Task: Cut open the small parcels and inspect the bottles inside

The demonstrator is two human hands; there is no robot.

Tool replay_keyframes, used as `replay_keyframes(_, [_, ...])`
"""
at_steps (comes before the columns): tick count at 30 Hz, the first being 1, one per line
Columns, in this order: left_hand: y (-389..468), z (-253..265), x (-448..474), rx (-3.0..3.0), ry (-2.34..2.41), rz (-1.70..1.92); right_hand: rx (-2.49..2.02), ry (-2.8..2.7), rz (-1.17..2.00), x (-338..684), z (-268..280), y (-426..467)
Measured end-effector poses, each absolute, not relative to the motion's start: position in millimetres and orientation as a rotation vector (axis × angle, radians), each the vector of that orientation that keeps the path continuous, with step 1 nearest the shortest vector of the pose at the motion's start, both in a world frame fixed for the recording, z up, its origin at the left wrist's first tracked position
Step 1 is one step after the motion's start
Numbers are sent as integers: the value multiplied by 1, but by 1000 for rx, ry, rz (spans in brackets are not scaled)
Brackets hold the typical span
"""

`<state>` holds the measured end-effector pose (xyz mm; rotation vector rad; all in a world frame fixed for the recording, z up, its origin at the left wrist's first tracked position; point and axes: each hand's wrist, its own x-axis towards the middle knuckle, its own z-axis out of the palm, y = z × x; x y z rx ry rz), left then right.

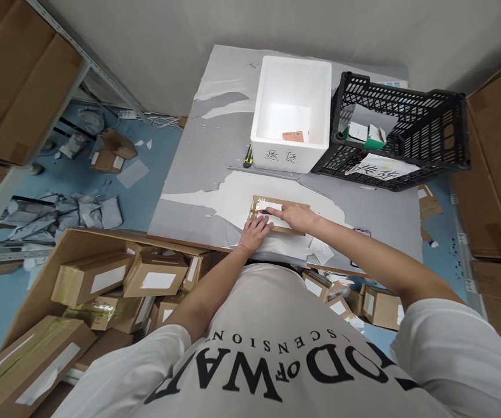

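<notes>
A small taped cardboard box (285, 231) with a white label lies on the table right before me. My right hand (298, 217) is above it, closed around a small red-and-black box cutter (265, 212), with the index finger stretched along it. The cutter's tip is at the taped left end of the box; its blade is too small to make out. My left hand (256, 231) rests on the box's near left corner, fingers laid out on the cardboard and holding nothing.
A white foam box (291, 157) with an orange card inside stands at the back, beside a black plastic crate (433, 139) holding small green-and-white boxes. A yellow-black knife (248, 157) lies by the foam box. At lower left, a large carton (97, 235) holds several parcels.
</notes>
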<state>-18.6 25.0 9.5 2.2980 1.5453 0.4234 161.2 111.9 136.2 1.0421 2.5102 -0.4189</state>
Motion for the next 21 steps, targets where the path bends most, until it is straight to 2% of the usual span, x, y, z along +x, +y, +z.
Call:
replay_keyframes(14, [21, 0, -17, 2487, 1598, 391, 1041, 2337, -384, 177, 151, 102])
replay_keyframes(21, [19, 4, -14, 2410, 1634, 333, 1101, 2172, -342, 269, 157, 89])
